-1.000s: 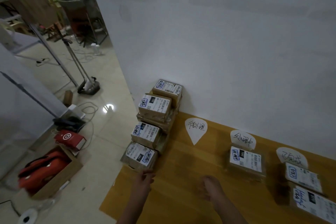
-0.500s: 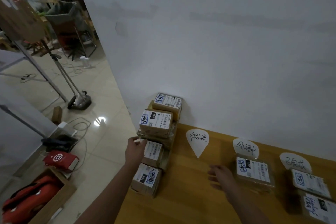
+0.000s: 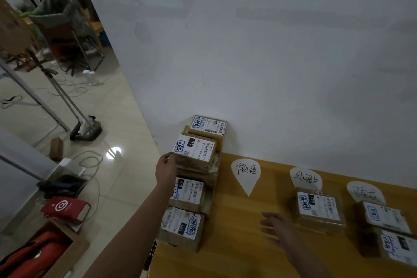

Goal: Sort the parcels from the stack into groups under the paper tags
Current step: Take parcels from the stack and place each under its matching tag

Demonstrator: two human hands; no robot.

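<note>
Log: left hand (image 3: pixel 165 170) grasps the left edge of the parcel marked 150 (image 3: pixel 195 152), thumb at its top corner. I see that parcel second from the wall in the stack (image 3: pixel 188 196) at the left end of the desk (image 3: pixel 237 244). Right hand (image 3: pixel 276 229) is released, fingers spread, low over the desk between the first paper tag (image 3: pixel 247 171) and the sorted parcel (image 3: pixel 318 207) to its right.

A pale tiled floor (image 3: pixel 126 178) runs beside a white wall (image 3: pixel 270 52), a ceiling light's reflection (image 3: pixel 114 152) glaring off it. A slanted metal stand meets its dark base (image 3: pixel 86 130) near a small wooden block (image 3: pixel 56 149) and looping cables (image 3: pixel 90 165). A red box (image 3: pixel 65 209) lies just beyond an open cardboard carton (image 3: pixel 74 253) holding something orange-red (image 3: pixel 33 253).
</note>
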